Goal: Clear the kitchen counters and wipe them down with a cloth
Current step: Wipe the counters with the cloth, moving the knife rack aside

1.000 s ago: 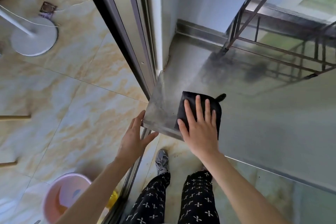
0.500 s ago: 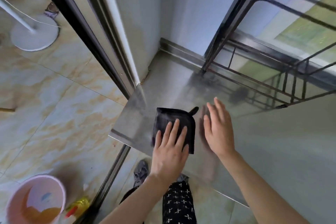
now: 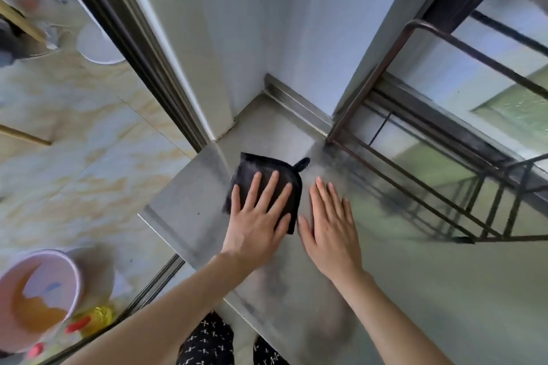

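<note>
A black folded cloth point(image 3: 261, 169) with a small loop lies flat on the shiny steel counter point(image 3: 192, 201) near its left corner. My left hand point(image 3: 258, 216) presses on the cloth with the fingers spread, covering its near half. My right hand point(image 3: 332, 225) rests flat on the bare counter just to the right of the cloth, palm down, fingers apart, holding nothing.
A dark metal rack point(image 3: 444, 175) stands on the counter at the right, by the window. A wall corner and sliding door frame point(image 3: 142, 47) rise behind the cloth. On the tiled floor below left sit a pink bucket point(image 3: 38, 296) and a yellow bottle point(image 3: 95, 317).
The cloth passed from my right hand to my left. My right hand moved off to the right and now lies flat on the counter. The cloth has slid slightly toward the corner.
</note>
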The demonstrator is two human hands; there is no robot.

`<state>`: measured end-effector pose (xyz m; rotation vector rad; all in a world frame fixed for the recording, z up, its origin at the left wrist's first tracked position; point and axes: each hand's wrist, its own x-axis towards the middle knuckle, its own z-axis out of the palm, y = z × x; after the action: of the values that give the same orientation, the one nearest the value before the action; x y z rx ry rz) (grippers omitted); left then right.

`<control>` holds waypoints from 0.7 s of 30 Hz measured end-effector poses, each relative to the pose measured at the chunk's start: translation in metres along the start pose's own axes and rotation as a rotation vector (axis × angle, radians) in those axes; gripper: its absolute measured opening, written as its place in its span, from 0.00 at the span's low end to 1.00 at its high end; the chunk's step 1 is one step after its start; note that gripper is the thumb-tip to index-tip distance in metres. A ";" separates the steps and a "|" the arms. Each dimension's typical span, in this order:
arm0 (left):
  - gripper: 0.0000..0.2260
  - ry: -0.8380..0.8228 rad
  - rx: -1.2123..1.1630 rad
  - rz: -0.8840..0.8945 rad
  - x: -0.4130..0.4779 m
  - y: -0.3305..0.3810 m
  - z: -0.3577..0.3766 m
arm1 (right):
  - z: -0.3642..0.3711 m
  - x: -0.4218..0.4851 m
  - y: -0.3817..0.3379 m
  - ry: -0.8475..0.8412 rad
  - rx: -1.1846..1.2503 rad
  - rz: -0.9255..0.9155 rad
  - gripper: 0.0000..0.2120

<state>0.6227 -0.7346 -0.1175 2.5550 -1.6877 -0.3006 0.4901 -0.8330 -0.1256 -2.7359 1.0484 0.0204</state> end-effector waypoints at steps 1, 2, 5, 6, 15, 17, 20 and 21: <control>0.23 -0.019 0.040 0.072 0.000 -0.009 -0.001 | -0.001 0.000 0.001 -0.006 0.005 -0.005 0.29; 0.23 -0.041 0.080 0.127 0.007 -0.018 -0.003 | -0.001 0.000 0.001 -0.010 0.011 -0.014 0.29; 0.23 -0.061 0.092 0.131 0.051 -0.031 -0.014 | 0.001 0.002 0.004 -0.011 0.041 -0.032 0.30; 0.23 -0.070 0.031 0.067 0.068 -0.028 -0.015 | 0.002 0.002 0.006 -0.008 0.049 -0.043 0.30; 0.23 0.049 0.041 0.003 0.050 -0.006 -0.007 | -0.007 0.008 0.031 0.010 0.001 -0.158 0.25; 0.24 0.027 0.064 0.040 0.033 -0.010 -0.005 | -0.006 0.007 0.030 0.008 0.001 -0.164 0.26; 0.25 -0.027 0.055 0.069 0.048 -0.018 -0.011 | -0.006 0.008 0.030 0.028 0.013 -0.167 0.25; 0.26 -0.022 0.031 0.046 0.062 -0.020 -0.013 | -0.006 0.008 0.030 0.032 0.015 -0.168 0.25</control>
<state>0.6671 -0.7845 -0.1157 2.5401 -1.7694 -0.3032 0.4755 -0.8612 -0.1264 -2.8090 0.8190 -0.0572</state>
